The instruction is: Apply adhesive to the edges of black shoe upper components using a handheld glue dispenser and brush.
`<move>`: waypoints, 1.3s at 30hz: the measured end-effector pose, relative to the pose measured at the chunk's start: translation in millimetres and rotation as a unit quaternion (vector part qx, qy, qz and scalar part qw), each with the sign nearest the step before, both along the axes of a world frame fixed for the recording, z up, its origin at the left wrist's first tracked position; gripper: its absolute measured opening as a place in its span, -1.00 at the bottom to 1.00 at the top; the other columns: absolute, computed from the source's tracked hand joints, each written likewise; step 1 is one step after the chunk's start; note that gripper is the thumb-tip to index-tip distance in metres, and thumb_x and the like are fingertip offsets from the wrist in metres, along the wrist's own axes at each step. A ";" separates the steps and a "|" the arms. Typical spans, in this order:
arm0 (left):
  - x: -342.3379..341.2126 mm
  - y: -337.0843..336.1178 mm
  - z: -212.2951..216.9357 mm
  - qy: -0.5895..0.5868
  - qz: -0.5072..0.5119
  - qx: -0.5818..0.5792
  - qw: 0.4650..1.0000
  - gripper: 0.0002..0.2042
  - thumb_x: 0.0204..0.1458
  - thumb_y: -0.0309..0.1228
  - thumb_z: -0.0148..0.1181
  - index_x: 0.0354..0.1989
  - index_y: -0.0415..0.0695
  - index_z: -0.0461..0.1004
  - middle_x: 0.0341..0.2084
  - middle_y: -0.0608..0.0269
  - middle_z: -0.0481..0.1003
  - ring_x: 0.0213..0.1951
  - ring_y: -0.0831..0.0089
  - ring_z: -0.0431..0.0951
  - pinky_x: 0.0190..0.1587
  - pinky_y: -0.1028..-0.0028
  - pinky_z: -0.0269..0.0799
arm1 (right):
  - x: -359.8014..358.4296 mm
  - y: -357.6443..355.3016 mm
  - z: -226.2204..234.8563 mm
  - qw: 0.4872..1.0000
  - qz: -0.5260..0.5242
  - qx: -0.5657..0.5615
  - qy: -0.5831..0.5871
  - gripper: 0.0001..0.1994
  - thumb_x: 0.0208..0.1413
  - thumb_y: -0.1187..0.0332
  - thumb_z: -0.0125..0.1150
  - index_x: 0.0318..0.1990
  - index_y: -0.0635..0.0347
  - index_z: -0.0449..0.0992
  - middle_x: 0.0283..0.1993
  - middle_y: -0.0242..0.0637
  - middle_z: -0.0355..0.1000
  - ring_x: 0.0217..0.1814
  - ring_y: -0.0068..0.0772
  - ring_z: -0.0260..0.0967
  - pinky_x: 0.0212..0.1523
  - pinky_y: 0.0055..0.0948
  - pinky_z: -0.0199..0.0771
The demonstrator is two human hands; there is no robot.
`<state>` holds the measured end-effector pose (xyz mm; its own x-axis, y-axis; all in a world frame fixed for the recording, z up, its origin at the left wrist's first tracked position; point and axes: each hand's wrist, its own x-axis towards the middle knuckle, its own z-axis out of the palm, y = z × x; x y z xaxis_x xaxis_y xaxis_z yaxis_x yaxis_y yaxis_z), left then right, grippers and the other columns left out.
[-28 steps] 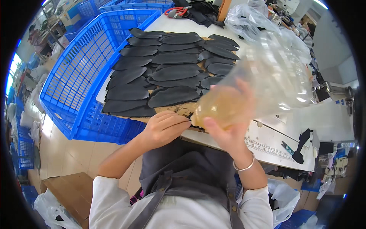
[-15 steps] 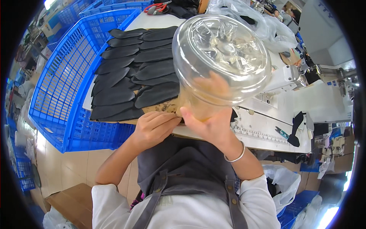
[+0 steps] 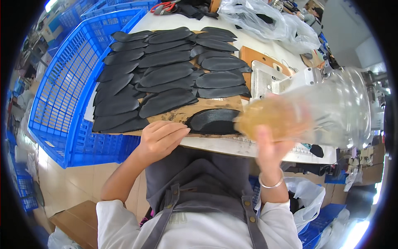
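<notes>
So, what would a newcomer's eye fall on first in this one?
Probably the big, clear, plastic-looking bottle with an amber-tinted narrow end, gripped in the right hand right of centre and partly blurred. Next, perhaps, the overlapping rows of flat, black, curved pieces covering much of the brown board left of centre. The large, bright blue lattice basket beyond the board's left edge would likely come third.

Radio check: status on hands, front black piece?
Left hand at front black piece, left end. Right hand gripping clear bottle. Bottle overlaps piece's right tip.
</notes>
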<state>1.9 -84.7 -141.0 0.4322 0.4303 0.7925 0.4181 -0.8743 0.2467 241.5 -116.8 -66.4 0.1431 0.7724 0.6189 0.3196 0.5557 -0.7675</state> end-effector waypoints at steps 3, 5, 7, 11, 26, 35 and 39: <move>2.7 0.9 0.3 0.006 0.007 0.028 1.000 -0.77 -0.38 -0.61 0.25 -0.42 -0.22 0.51 -0.41 0.19 0.49 -0.42 0.33 0.53 -0.43 0.46 0.45 | -34.0 15.2 -10.1 0.946 0.089 0.131 -0.283 -0.30 -0.09 0.27 0.31 0.19 0.32 0.11 0.13 -0.04 0.21 0.14 -0.18 0.22 0.13 -0.28 0.22; -7.7 -3.2 -7.3 0.064 0.025 -0.010 0.998 -0.89 -0.30 -0.57 0.22 -0.53 -0.22 0.47 -0.47 0.17 0.47 -0.42 0.26 0.51 -0.41 0.39 0.44 | -50.1 21.9 -15.8 0.975 0.169 -0.017 -0.144 -0.28 -0.28 0.21 0.41 0.08 0.28 0.25 0.09 -0.06 0.24 0.09 -0.02 0.23 0.09 -0.21 0.24; -8.0 -12.5 -10.1 0.093 0.104 -0.011 0.990 -0.82 -0.21 -0.52 0.21 -0.35 -0.12 0.51 -0.38 0.21 0.50 -0.32 0.22 0.51 -0.27 0.30 0.41 | -47.1 20.6 -24.0 0.965 0.217 -0.145 -0.002 -0.31 -0.29 0.20 0.41 0.05 0.28 0.29 0.05 -0.07 0.28 0.05 0.02 0.26 0.09 -0.20 0.24; 2.0 -3.6 10.6 0.031 0.016 0.023 0.999 -0.82 -0.28 -0.61 0.24 -0.41 -0.21 0.51 -0.42 0.21 0.49 -0.41 0.33 0.53 -0.43 0.43 0.42 | -5.8 14.5 -27.1 0.957 0.067 -0.036 -0.280 -0.53 -0.28 0.24 0.40 -0.16 0.26 0.46 -0.12 -0.14 0.40 -0.03 -0.06 0.33 0.07 -0.19 0.26; 90.7 27.3 69.0 0.105 -0.054 -0.109 0.987 -0.67 -0.27 -0.31 0.35 -0.34 -0.19 0.44 -0.30 0.21 0.41 -0.22 0.26 0.39 -0.17 0.37 0.30 | 69.5 12.5 -54.8 0.971 -0.170 0.076 0.150 -0.39 0.11 0.22 -0.07 0.25 0.19 -0.15 0.10 0.13 0.18 0.11 -0.13 0.22 0.10 -0.25 0.28; 120.6 41.1 67.6 0.208 -0.056 -0.244 0.945 -0.66 -0.19 -0.23 0.30 -0.25 -0.12 0.46 -0.18 0.23 0.40 -0.07 0.25 0.34 0.03 0.31 0.18 | 81.6 10.2 -55.6 0.971 -0.162 0.070 0.160 -0.38 0.12 0.13 -0.12 0.26 0.19 -0.14 0.09 0.14 0.19 0.05 -0.11 0.29 0.02 -0.22 0.36; 119.6 44.9 64.1 0.132 -0.071 -0.261 0.954 -0.73 -0.23 -0.31 0.32 -0.35 -0.12 0.44 -0.30 0.24 0.40 -0.16 0.24 0.35 -0.03 0.35 0.21 | 83.6 6.2 -48.2 0.961 -0.061 0.045 0.264 -0.27 0.05 0.07 0.02 0.28 0.13 -0.18 0.02 0.12 0.22 -0.04 -0.05 0.34 -0.08 -0.17 0.42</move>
